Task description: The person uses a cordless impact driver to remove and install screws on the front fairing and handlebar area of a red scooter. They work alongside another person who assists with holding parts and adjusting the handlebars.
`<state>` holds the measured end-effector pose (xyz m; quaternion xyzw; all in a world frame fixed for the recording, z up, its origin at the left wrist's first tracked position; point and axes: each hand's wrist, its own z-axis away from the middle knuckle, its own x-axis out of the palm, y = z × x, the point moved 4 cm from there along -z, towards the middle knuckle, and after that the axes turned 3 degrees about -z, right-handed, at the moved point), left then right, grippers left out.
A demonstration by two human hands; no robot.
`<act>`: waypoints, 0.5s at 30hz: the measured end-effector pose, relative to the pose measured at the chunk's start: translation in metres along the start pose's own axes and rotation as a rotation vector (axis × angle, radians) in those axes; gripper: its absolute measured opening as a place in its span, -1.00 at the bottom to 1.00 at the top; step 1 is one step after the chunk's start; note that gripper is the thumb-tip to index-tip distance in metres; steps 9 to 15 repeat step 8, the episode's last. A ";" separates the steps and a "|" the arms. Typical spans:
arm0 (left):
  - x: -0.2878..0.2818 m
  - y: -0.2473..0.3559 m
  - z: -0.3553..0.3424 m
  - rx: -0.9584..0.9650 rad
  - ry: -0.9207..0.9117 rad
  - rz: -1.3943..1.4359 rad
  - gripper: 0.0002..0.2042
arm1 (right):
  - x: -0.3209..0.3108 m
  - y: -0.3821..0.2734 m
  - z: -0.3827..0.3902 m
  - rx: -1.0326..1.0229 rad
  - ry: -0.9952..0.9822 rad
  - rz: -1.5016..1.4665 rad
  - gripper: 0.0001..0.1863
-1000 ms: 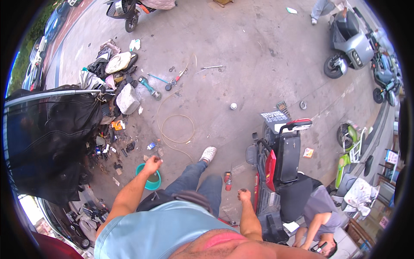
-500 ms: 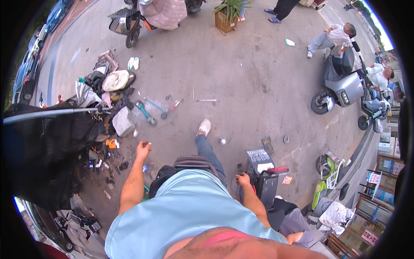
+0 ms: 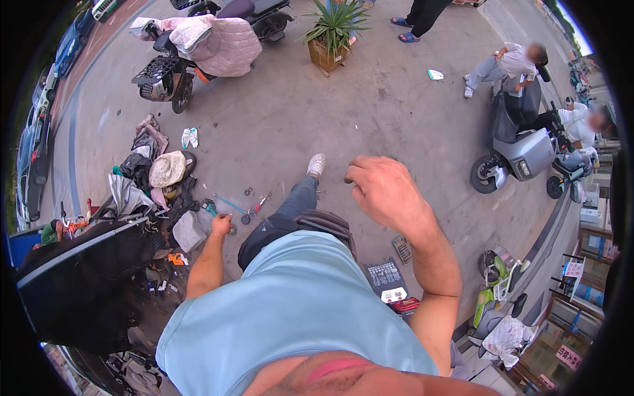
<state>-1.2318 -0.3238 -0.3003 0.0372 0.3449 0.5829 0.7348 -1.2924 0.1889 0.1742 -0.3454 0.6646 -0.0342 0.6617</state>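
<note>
My left hand (image 3: 222,225) hangs low on the left with its fingers curled together. Whatever they may hold is too small to make out. Just beyond it shows the end of a teal tool (image 3: 209,206); whether the hand touches it I cannot tell. Raised in front of my body, my right hand (image 3: 388,193) shows its back, and its bent fingers hide anything inside them. A blue rod (image 3: 230,203) and a red-handled tool (image 3: 261,202) lie on the ground past my left hand. Below my right forearm lies a dark box with a printed top (image 3: 384,274).
A pale stone block (image 3: 189,231) and a heap of cloth and bags (image 3: 146,157) lie at the left. Scooters stand at the far left (image 3: 218,46) and right (image 3: 525,148). Ahead is a potted plant (image 3: 328,53). People are near the right scooter (image 3: 520,59).
My right hand has risen from beside the dark box to in front of my body. My view and body have shifted forward, and my left hand now lies closer to the teal tool.
</note>
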 end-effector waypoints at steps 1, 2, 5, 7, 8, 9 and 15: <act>0.008 0.026 -0.016 -0.006 0.006 -0.031 -0.63 | -0.028 -0.011 -0.025 -0.070 -0.044 0.049 -0.91; 0.019 0.056 -0.034 0.019 -0.010 -0.028 -0.63 | -0.053 -0.019 -0.049 -0.207 -0.017 0.042 -0.90; 0.071 0.164 -0.065 0.097 -0.051 0.001 -0.61 | -0.103 -0.014 -0.110 -0.367 -0.002 0.140 -0.84; 0.085 0.207 -0.115 0.079 -0.033 0.003 -0.59 | -0.139 0.000 -0.145 -0.433 -0.006 0.144 -0.81; 0.113 0.254 -0.126 0.105 -0.071 -0.022 -0.60 | -0.146 0.017 -0.159 -0.411 -0.024 0.144 -0.81; 0.113 0.254 -0.126 0.105 -0.071 -0.022 -0.60 | -0.146 0.017 -0.159 -0.411 -0.024 0.144 -0.81; 0.113 0.254 -0.126 0.105 -0.071 -0.022 -0.60 | -0.146 0.017 -0.159 -0.411 -0.024 0.144 -0.81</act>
